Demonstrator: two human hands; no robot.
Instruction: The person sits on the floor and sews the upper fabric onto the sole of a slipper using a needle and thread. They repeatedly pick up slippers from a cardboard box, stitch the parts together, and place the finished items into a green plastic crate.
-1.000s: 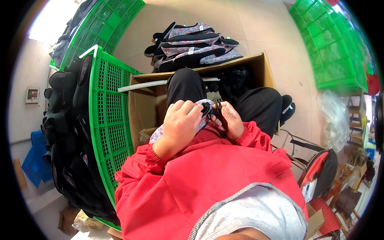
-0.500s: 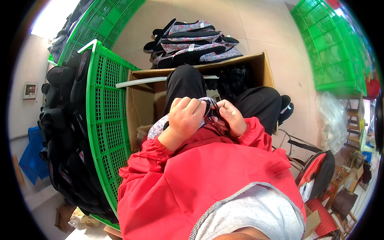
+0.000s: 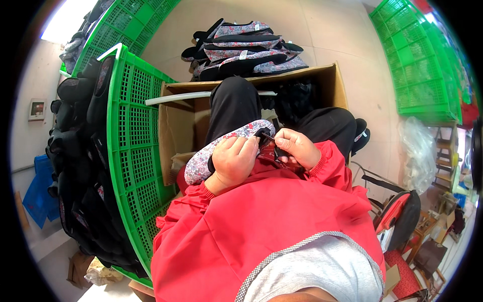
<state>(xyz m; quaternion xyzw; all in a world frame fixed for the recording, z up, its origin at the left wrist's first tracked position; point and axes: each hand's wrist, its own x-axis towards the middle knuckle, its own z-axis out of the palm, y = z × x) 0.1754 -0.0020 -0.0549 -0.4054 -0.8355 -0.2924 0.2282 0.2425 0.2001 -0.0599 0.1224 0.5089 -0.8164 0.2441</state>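
Over my lap lies a slipper point(image 3: 201, 160) with a floral outside and black lining. My left hand point(image 3: 234, 157) is closed around it, pinching its black edge with the fingertips. Close beside it, my right hand point(image 3: 298, 147) is closed on a thin dark tool, whose tip points at that black edge. The tool looks like small snips, but the fingers hide most of it. Dark red patterned cloth shows under both hands.
An open cardboard box point(image 3: 338, 85) stands in front of my knees, with a pale tube point(image 3: 176, 100) across it. Beyond it is a pile of floral slippers point(image 3: 241, 53). A green crate point(image 3: 132, 166) and stacked black slippers point(image 3: 83, 166) are on the left; more green crates point(image 3: 420, 75) stand at far right.
The slipper has turned and come further into view, its floral side now showing past my left hand. My right hand has moved slightly right, and the dark tool shows more plainly.
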